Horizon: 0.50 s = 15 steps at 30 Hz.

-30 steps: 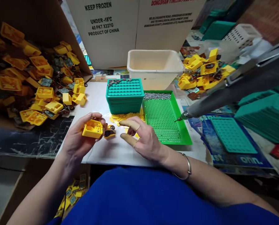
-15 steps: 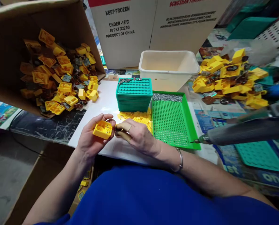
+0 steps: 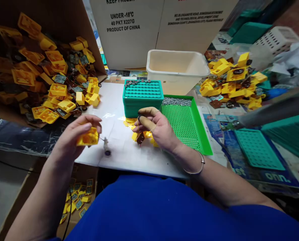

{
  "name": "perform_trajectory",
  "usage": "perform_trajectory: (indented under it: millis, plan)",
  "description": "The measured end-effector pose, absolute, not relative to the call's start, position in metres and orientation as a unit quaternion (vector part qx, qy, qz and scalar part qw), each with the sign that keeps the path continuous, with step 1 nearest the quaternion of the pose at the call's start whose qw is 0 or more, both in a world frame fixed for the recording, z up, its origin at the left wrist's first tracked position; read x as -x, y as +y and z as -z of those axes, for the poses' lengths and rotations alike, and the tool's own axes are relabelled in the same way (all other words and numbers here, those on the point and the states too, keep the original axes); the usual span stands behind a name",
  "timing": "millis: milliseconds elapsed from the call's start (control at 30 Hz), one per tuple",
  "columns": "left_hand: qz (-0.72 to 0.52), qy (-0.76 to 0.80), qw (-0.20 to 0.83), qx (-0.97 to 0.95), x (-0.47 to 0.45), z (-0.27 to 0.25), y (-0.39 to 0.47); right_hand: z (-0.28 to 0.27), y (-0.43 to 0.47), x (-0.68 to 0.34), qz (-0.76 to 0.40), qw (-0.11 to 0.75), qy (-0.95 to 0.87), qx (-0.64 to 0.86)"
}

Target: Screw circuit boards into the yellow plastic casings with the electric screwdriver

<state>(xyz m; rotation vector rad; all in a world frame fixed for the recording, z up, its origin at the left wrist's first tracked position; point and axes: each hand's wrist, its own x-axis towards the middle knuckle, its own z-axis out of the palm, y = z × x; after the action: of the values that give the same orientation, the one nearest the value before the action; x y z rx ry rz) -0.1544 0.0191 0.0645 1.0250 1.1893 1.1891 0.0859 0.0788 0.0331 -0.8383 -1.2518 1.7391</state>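
My left hand (image 3: 72, 135) is closed around a small yellow plastic housing (image 3: 88, 137), well left of the tray stack. From that housing a thin wire runs to a small blurred part with a dark round end (image 3: 107, 150), over the white board (image 3: 116, 160). Tan covers sit on fingers of my right hand (image 3: 161, 129), which pinches a small dark round piece (image 3: 139, 118) in front of the stack. Below the pinch hangs a brown board-like piece (image 3: 140, 138), seemingly on a yellow wire. Yellow flat pieces (image 3: 129, 122) lie partly hidden behind the right hand.
Teal trays (image 3: 143, 97) are stacked mid-board, beside a green perforated tray (image 3: 181, 124) holding small metal bits. Behind is a white tub (image 3: 176, 73). A cardboard box (image 3: 95, 40) of yellow housings stands left; another yellow pile (image 3: 232, 83) lies right, near a grey pen-like tool (image 3: 265, 110).
My hands have moved apart: the left went left with the yellow housing, the right moved right and up with the dark piece. The brown piece and the wired part now show.
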Motion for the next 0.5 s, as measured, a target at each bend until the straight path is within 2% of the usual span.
perform_trajectory:
  millis: [100,167,200,267,367,500]
  plan:
    - [-0.486,0.617,0.351,-0.510,0.168,-0.055,0.024,-0.034,0.071,-0.083,-0.684,0.411,-0.508,0.323]
    - [-0.444,0.632,0.194,-0.605,0.167,-0.051,0.021,-0.037,0.065,-0.081,-0.671,0.425,-0.524,0.307]
    - [-0.417,0.613,0.158,-0.652,0.163,-0.049,0.018,-0.039,0.062,-0.080,-0.666,0.431,-0.531,0.297]
    - [-0.363,0.545,0.203,-0.728,0.151,-0.046,0.009,-0.043,0.057,-0.078,-0.663,0.438,-0.538,0.282]
    - [-0.285,0.453,0.376,-0.757,0.126,-0.037,-0.001,-0.047,0.048,-0.078,-0.667,0.429,-0.545,0.273]
    - [-0.346,0.435,0.505,-0.661,0.099,-0.015,0.000,-0.049,0.040,-0.082,-0.638,0.437,-0.564,0.289]
